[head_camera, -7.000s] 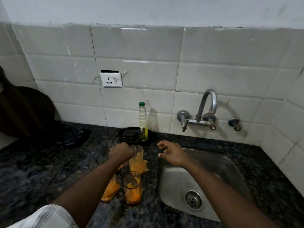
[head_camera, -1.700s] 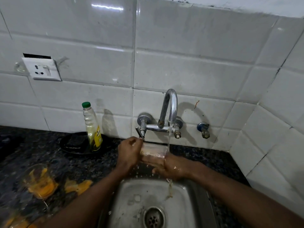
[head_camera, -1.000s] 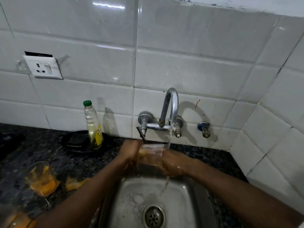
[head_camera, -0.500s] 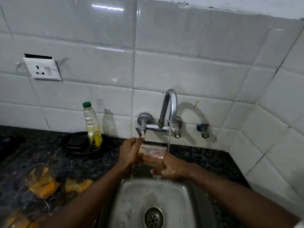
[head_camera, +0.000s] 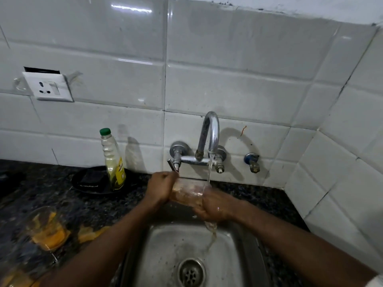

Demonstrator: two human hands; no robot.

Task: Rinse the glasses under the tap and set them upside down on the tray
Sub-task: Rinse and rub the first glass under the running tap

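The left hand [head_camera: 161, 188] and right hand [head_camera: 214, 206] still grip the glass [head_camera: 187, 192] sideways under the running tap [head_camera: 211, 131], so rinsing continues, upending not yet begun.

The left grip [head_camera: 160, 188] is no longer down among the glasses on the bench [head_camera: 62, 195], and the right grip [head_camera: 213, 206] no longer hovers at the rim of the sink [head_camera: 165, 255]. Both now hold one glass [head_camera: 187, 192] on its side above the sink. The tap [head_camera: 209, 131], dry seven seconds ago, runs, and its water [head_camera: 209, 168] strikes the glass's right end. Since half a second ago the left grip's raised fingers are curled down against the glass's left end.
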